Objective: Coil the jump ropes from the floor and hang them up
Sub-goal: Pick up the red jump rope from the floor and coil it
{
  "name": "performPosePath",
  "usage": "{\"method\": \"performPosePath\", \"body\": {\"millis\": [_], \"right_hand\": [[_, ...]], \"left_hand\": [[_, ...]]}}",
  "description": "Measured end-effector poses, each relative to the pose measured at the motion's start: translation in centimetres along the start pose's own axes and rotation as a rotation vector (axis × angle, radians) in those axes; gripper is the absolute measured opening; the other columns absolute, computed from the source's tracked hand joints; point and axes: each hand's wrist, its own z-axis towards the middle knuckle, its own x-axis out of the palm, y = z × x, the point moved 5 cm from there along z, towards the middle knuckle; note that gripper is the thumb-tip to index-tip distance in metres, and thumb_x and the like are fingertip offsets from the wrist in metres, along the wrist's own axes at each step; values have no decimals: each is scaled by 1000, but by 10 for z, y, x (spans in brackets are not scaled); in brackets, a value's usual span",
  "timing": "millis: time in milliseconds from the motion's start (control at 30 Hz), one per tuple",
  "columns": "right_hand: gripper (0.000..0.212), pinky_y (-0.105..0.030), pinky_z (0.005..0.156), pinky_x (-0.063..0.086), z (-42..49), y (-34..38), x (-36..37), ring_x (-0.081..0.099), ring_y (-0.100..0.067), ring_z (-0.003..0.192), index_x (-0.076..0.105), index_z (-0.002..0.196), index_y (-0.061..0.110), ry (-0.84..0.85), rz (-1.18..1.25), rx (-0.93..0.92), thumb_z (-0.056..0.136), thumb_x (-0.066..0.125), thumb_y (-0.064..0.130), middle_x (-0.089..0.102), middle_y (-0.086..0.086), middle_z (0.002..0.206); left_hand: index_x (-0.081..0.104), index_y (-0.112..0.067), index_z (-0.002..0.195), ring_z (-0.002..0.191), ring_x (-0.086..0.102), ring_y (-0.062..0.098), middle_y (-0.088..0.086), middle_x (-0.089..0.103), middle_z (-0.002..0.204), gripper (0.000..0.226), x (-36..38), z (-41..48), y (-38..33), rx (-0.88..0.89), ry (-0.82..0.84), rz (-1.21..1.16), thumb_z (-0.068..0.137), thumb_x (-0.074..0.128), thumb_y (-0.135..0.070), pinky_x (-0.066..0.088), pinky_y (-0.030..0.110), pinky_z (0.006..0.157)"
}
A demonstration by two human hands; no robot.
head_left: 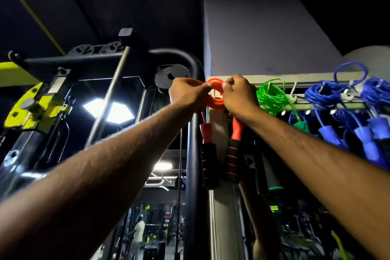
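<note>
A smooth, glossy orange jump rope [215, 102], wound into a tight round coil, is held up against the left end of a pale metal rail [306, 79] high on the wall; whether it sits on a hook cannot be told. The coil is pinched on its left side by the curled fingers of the left hand [186, 93] and gripped on its right side by the right hand [238, 96]. Two handles [209, 154] are seen hanging below it, each with a tapered red plastic neck and a ribbed black foam grip banded in pink. Just to the right, one thin translucent green rope [272, 95] is hung in a loose bundle. Further right, at least two bundles of blue ropes [322, 95] are hung, with blue plastic handles dangling. A round black steel post [193, 154] is seen just left of the handles
</note>
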Motion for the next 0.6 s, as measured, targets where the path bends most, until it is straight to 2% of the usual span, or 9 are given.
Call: {"method": "performPosePath", "body": {"millis": [100,200,267,367,500,600], "right_hand": [[18,-27,63,37,1,2,0,56,-20,78,60,99,13,-86,-26,-65,97,46,24,67,-7,97],[18,-32,63,46,-1,5,0,61,-24,79,59,98,14,-145,-6,-140,97,44,25,69,-8,95],[19,-32,64,44,1,7,0,62,-26,81,59,98,14,-192,-9,-159,97,44,25,69,-8,95],[19,-28,65,34,9,4,4,56,-23,80,61,99,14,-218,-42,-99,97,45,24,69,-6,99],[25,-28,66,37,12,-4,12,63,-31,91,68,100,11,-233,-102,-98,96,46,22,70,-12,102],[28,-27,64,36,7,-6,15,63,-31,85,71,98,7,-209,-145,-156,96,46,20,70,-15,97]], "left_hand": [[77,-11,85,55,72,14,4,73,70,24,3,6,0,109,-34,-2,74,82,-32,61,35,52],[77,-11,93,55,71,9,3,74,76,26,2,9,1,191,-63,-23,78,80,-31,55,25,45],[76,-10,93,53,70,12,5,74,76,27,3,16,1,196,-83,-45,77,81,-31,53,25,44],[76,-12,92,53,71,14,5,75,75,27,10,28,-1,168,-66,26,77,82,-34,57,28,49],[77,-16,83,63,73,16,2,75,75,25,18,38,6,113,-65,161,74,82,-39,62,34,63],[77,-16,82,67,72,18,2,75,78,23,20,37,14,133,-86,250,76,79,-39,62,36,68]]}}
